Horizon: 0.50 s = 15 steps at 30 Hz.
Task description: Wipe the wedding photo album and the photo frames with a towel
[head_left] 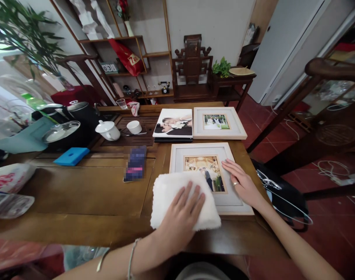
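A framed photo [218,175] with a pale border lies flat near the front of the wooden table. Over its lower left part is spread a white cloth [166,190], which also hangs past the frame's edge onto the table. My left hand [183,212] lies flat on that cloth, fingers stretched out and pressing down. On the right side of the same frame rests my right hand [241,179], its fingers extended across the glass area and a ring on one finger. The cloth hides the frame's lower left corner and part of the picture.
Behind it lie a second framed photo [216,121] and a photo album [174,123]. Left of the frame is a phone [135,163]. Farther left are a white lidded teacup [108,130], a small cup [134,127] and a blue block [71,156]. A dark chair [320,136] stands right.
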{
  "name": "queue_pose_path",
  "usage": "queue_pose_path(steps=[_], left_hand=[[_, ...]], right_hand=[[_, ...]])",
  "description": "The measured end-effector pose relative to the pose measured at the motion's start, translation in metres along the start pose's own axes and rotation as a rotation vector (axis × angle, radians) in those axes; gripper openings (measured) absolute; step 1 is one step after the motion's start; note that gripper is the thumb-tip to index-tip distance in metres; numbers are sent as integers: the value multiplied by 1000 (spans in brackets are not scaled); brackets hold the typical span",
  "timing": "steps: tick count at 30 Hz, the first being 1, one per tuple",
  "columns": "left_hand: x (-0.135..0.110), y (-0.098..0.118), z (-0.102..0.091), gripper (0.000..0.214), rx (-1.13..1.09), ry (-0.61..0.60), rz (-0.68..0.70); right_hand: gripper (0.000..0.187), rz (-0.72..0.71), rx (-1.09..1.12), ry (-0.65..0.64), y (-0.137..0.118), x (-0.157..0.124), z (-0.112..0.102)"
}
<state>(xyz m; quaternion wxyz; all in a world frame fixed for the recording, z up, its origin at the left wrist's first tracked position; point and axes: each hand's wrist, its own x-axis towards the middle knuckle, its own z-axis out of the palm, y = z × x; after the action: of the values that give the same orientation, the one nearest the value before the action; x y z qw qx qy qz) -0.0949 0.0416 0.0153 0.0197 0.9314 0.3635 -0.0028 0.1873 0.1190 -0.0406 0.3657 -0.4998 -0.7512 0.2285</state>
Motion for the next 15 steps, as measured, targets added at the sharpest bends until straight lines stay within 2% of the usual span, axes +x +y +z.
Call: queue_pose_path(steps=[3,7,9,12,15], left_hand=[[28,-33,4,73,48,52,-78],[76,-85,-1,71,78,188,-232],[95,-100,-3,71,84,210,-261],[108,-101,-1,72,114,148,-207],[100,-74,1,70,139,66,-166]], right_hand=[[52,-14,-7,-1,1,-1,0],[55,-46,-14,-1,2,-1,0],[56,-54,-16,3,3,-1,1],[55,-47,-20,13,3,-1,2],[56,-36,-16,19,3,-2,3]])
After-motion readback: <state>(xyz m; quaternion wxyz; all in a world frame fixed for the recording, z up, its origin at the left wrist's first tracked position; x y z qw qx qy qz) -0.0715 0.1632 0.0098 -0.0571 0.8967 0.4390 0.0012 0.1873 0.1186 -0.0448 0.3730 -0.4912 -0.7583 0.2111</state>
